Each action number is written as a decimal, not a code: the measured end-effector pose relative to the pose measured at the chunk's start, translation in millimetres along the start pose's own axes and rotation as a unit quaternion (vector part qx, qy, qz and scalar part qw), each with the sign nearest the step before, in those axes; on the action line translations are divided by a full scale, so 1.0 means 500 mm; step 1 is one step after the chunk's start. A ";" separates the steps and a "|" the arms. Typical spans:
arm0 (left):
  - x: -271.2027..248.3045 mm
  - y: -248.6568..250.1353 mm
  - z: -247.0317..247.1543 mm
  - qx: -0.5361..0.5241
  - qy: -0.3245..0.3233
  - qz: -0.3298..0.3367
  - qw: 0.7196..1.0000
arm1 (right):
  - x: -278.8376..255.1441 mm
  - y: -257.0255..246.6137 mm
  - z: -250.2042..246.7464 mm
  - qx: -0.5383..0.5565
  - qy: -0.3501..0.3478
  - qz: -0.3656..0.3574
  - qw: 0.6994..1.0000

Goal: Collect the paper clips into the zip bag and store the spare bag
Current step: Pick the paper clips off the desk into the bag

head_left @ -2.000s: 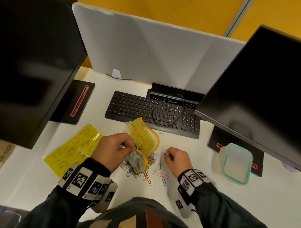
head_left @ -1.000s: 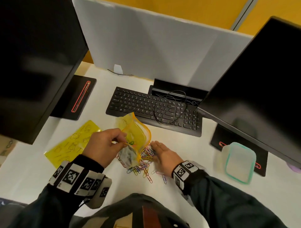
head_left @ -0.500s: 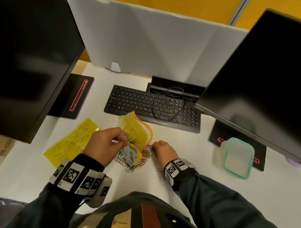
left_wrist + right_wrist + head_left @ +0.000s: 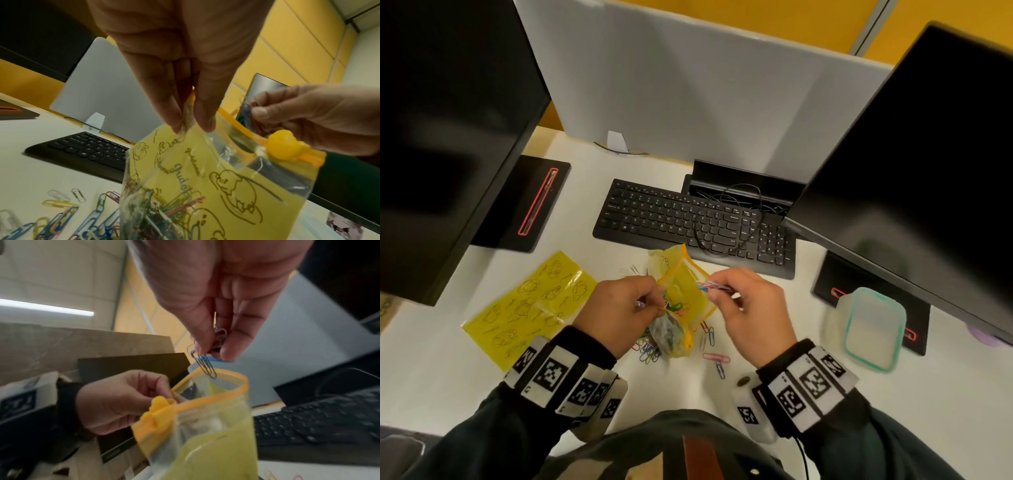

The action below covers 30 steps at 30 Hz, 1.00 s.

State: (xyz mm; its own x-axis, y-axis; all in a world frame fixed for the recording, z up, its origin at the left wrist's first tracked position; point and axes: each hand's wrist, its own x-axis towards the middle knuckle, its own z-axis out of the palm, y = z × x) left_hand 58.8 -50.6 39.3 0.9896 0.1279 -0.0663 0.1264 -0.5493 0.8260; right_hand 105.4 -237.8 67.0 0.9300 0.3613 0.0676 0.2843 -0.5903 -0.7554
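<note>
My left hand (image 4: 625,310) (image 4: 191,128) pinches the near edge of the yellow zip bag (image 4: 681,301) (image 4: 216,191) (image 4: 207,426), which hangs with its mouth wide and several coloured paper clips inside. Its orange slider (image 4: 285,147) (image 4: 159,408) sits at one end of the zip. My right hand (image 4: 748,308) (image 4: 209,352) pinches a small bunch of paper clips (image 4: 710,286) (image 4: 249,115) (image 4: 207,363) just above the bag's mouth. More loose paper clips (image 4: 714,358) (image 4: 61,216) lie on the white desk below the bag. The spare yellow bag (image 4: 527,308) lies flat to the left.
A black keyboard (image 4: 695,224) with a looped cable lies behind the bag. Two dark monitors (image 4: 448,120) overhang the desk on the left and right. A clear lidded container (image 4: 869,329) with a teal rim stands on the right. Grey partition (image 4: 705,85) at the back.
My right hand has lifted from the desk, where it was gathering clips, and now holds a bunch over the bag's mouth. The left hand still holds the bag.
</note>
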 end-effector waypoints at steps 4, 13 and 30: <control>-0.001 0.007 -0.001 0.006 0.002 0.011 1.000 | 0.011 -0.026 0.015 0.014 -0.006 -0.033 0.999; 0.002 -0.016 -0.042 -0.008 0.044 -0.002 0.999 | -0.042 0.142 0.035 -0.241 -0.353 0.196 0.882; 0.003 -0.033 -0.061 -0.004 0.062 -0.011 0.998 | 0.028 0.150 0.132 -0.213 -0.287 0.065 0.932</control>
State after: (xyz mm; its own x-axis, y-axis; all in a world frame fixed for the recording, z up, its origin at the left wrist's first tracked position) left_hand 56.2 -16.1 42.8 0.9701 0.2422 -0.0150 0.1472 -0.5379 0.8300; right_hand 124.3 -229.4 -31.5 0.7195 0.5214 -0.4587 0.3591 -0.8447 -0.3969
